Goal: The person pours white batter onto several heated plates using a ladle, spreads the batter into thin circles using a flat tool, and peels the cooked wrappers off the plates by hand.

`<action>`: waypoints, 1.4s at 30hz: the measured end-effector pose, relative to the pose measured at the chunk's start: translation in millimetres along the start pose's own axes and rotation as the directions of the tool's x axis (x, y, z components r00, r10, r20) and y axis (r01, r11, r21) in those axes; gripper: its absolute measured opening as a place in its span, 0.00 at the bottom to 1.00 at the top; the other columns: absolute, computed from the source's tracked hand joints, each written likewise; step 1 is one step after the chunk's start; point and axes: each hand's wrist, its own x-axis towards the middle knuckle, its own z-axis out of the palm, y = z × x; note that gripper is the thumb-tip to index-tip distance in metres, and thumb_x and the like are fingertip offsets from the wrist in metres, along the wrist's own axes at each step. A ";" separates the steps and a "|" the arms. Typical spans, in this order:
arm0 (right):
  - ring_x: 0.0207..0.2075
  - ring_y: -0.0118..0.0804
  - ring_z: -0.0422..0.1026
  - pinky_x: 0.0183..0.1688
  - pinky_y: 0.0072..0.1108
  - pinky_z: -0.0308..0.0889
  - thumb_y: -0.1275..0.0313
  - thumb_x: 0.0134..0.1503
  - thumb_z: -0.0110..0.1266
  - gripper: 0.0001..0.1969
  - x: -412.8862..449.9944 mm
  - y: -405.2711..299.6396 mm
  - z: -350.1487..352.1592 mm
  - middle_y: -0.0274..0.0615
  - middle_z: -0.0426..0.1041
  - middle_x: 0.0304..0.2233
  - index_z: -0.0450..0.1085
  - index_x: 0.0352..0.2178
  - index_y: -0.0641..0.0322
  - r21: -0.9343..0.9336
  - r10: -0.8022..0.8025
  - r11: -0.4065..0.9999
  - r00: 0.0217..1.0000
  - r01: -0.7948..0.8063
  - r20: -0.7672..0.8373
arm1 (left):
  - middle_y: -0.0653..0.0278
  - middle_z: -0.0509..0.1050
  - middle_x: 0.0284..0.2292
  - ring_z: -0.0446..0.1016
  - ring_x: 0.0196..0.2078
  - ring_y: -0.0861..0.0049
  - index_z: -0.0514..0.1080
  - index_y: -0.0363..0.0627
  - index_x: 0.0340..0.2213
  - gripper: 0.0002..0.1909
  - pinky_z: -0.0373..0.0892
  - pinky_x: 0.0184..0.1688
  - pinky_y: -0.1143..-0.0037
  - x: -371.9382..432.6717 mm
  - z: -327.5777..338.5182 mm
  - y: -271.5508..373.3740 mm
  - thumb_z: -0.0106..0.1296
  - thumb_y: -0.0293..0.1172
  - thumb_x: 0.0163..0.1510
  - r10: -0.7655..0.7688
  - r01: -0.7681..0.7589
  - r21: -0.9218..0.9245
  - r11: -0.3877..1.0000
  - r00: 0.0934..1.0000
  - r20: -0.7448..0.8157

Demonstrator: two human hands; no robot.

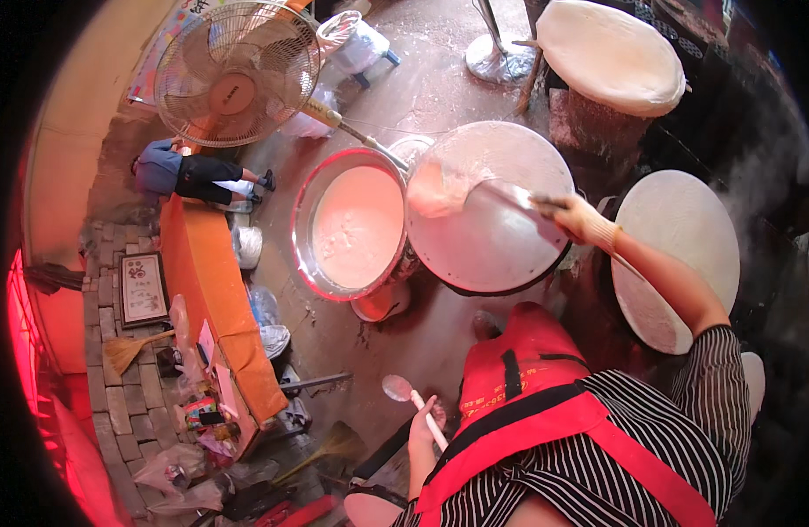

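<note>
My right hand [572,216], with a pale knitted cuff at the wrist, grips the handle of a flat metal spreading blade [503,192]. The blade lies over a round griddle [493,260], at the edge of a pool of pale batter [437,190]. Thin batter coats the griddle's far side; its near side is bare metal. Low by my red apron, my left hand [429,420] holds a ladle [397,388] by its white handle. Left of the griddle stands a wide metal basin [301,253] of batter [358,224].
A second round griddle [678,263], covered by a pale sheet, sits under my right forearm. Stacked flatbreads [609,56] rest on a stand behind. A pedestal fan [236,79] leans in at upper left. Another person [194,174] bends over an orange counter [213,263].
</note>
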 end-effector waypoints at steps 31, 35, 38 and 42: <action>0.14 0.18 0.55 0.15 0.14 0.52 0.65 0.58 0.44 0.21 24.5 53.9 388.1 0.23 0.59 0.16 0.60 0.54 0.49 0.408 -0.034 0.809 0.726 0.424 -0.687 | 0.68 0.70 0.18 0.69 0.18 0.78 0.69 0.48 0.27 0.05 0.68 0.20 0.79 140.9 -128.3 246.3 0.55 0.33 0.52 -0.136 0.069 0.696 0.715 0.990 0.041; 0.27 0.35 0.65 0.30 0.26 0.61 0.61 0.60 0.41 0.20 158.6 20.6 420.3 0.42 0.68 0.29 0.63 0.50 0.60 0.146 -0.070 0.922 0.526 0.358 -0.848 | 0.67 0.71 0.19 0.71 0.20 0.75 0.69 0.45 0.25 0.06 0.68 0.22 0.79 123.9 -189.2 246.2 0.56 0.31 0.50 -0.036 -0.017 0.642 0.766 0.997 0.069; 0.38 0.48 0.70 0.43 0.32 0.62 0.61 0.61 0.39 0.21 180.1 47.4 424.3 0.55 0.71 0.40 0.63 0.50 0.62 0.063 -0.070 0.940 0.370 0.336 -0.926 | 0.66 0.72 0.25 0.72 0.26 0.78 0.70 0.40 0.33 0.09 0.68 0.28 0.79 136.8 -246.3 247.9 0.51 0.33 0.53 -0.080 0.034 0.601 0.799 0.996 0.049; 0.17 0.27 0.62 0.21 0.23 0.60 0.56 0.61 0.40 0.23 81.3 55.0 436.9 0.35 0.66 0.22 0.58 0.56 0.48 0.280 0.050 0.891 0.535 0.358 -0.843 | 0.56 0.72 0.32 0.73 0.34 0.69 0.65 0.34 0.37 0.12 0.71 0.37 0.75 167.9 -340.5 243.0 0.52 0.27 0.51 -0.156 0.189 0.517 0.835 0.982 -0.107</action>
